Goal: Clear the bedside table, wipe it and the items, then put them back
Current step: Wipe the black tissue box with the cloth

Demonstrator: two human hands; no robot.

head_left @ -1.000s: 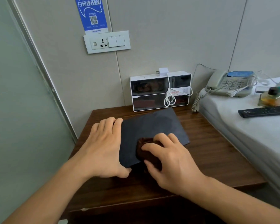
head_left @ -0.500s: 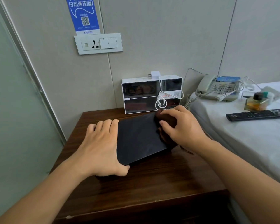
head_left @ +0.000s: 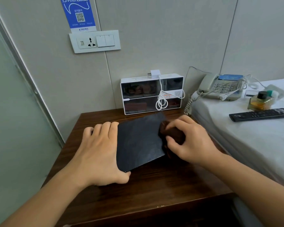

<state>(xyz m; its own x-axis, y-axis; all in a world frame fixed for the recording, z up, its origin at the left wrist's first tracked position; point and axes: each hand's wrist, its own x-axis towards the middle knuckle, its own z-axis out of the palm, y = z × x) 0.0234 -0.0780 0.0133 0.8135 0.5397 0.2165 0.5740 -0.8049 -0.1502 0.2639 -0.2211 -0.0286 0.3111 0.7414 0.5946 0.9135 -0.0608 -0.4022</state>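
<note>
A flat black mat (head_left: 138,141) lies on the dark wooden bedside table (head_left: 154,190). My left hand (head_left: 100,154) lies flat over the mat's left edge, fingers straight, thumb under its near corner. My right hand (head_left: 188,141) grips a bunched dark brown cloth (head_left: 172,133) and presses it on the mat's right edge. A white box (head_left: 152,94) with dark panels stands at the table's back, with a white charger and coiled cable on it.
On the white bed (head_left: 252,145) to the right lie a phone (head_left: 220,86), a black remote (head_left: 259,114) and an amber perfume bottle (head_left: 260,101). The phone's coiled cord hangs beside the table. A socket and switch plate (head_left: 95,40) sits on the wall above.
My right hand swept the cloth from the mat's near middle to its far right, then came back a little along the right edge. The left hand stayed pressed on the mat.
</note>
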